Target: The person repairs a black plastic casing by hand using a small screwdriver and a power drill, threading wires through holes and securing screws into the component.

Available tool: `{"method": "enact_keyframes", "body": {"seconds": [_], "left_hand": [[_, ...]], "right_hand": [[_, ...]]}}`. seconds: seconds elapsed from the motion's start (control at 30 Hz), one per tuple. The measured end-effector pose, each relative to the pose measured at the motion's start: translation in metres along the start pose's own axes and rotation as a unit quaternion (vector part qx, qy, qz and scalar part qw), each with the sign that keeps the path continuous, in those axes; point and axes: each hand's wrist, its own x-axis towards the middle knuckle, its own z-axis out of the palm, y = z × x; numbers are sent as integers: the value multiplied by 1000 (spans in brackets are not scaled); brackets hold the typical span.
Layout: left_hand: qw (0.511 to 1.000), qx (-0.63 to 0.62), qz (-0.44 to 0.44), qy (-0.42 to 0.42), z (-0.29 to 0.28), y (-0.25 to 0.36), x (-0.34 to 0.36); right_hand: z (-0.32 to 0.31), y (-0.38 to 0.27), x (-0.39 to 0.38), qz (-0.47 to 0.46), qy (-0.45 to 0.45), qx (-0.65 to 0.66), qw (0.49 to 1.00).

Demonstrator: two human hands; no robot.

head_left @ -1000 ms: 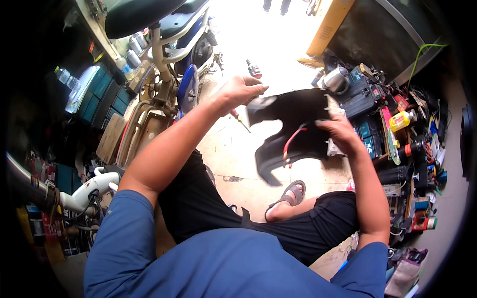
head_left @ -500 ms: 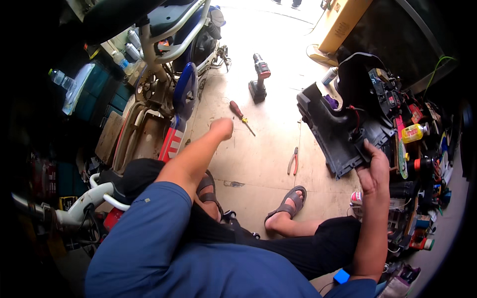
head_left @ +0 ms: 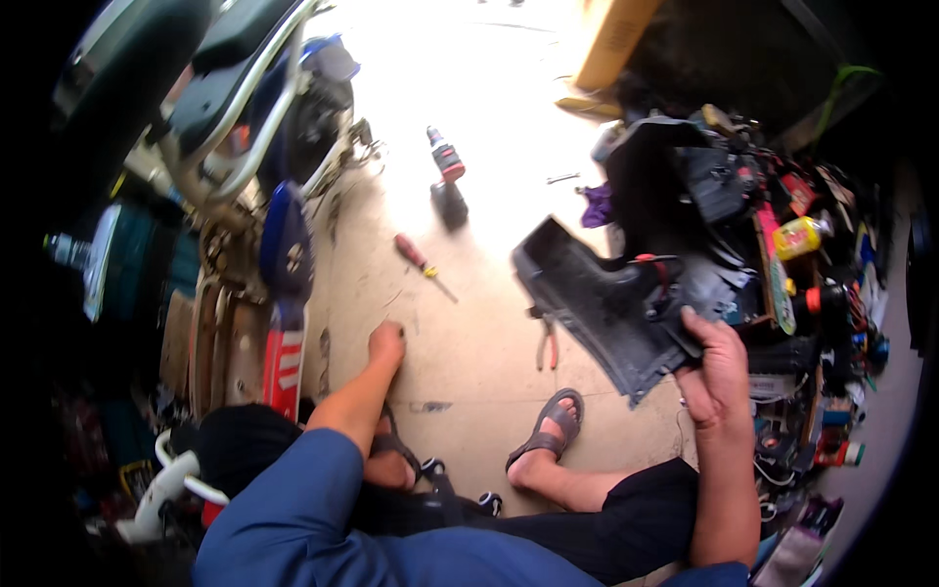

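Observation:
My right hand (head_left: 714, 370) grips the near edge of a large black plastic panel (head_left: 602, 308), thumb on top. The panel is a moulded shell, held tilted above the floor, with a small red part on it. My left hand (head_left: 387, 342) is closed in a fist over the floor on the left. A small dark spot shows at its fingers, but what they hold is hidden. Beyond that hand lies a screwdriver (head_left: 419, 259) with a red and yellow handle. Pliers (head_left: 548, 347) with red grips lie near the panel's left edge.
A cordless drill (head_left: 447, 176) rests farther off, with a small spanner (head_left: 562, 178) and purple cloth (head_left: 596, 206) to its right. A motorbike frame (head_left: 256, 157) and its blue-red fairing (head_left: 288, 264) stand left. Cluttered parts and a yellow bottle (head_left: 800, 236) line the right. My sandalled feet are below.
My left hand has drawn back toward me, away from the screwdriver. The panel has shifted left and nearer, close to the pliers. The spanner now shows beyond it. My view has turned somewhat.

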Motion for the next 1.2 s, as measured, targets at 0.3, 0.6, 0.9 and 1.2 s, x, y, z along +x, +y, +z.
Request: {"method": "enact_keyframes", "body": {"seconds": [0.3,0.6,0.9,1.2], "left_hand": [[995,77,45,-35,3,4,1],[954,-121,254,101,-126,203,-47],[818,-297,441,222,-313,321,-169],[859,-307,349,217,-335,345,-156]], "right_hand": [[19,-7,-14,-30,-11,26,999],[21,-5,23,-80,-39,128,988],[55,15,36,-105,-44,154,982],[110,30,-23,-117,-103,118,981]]}}
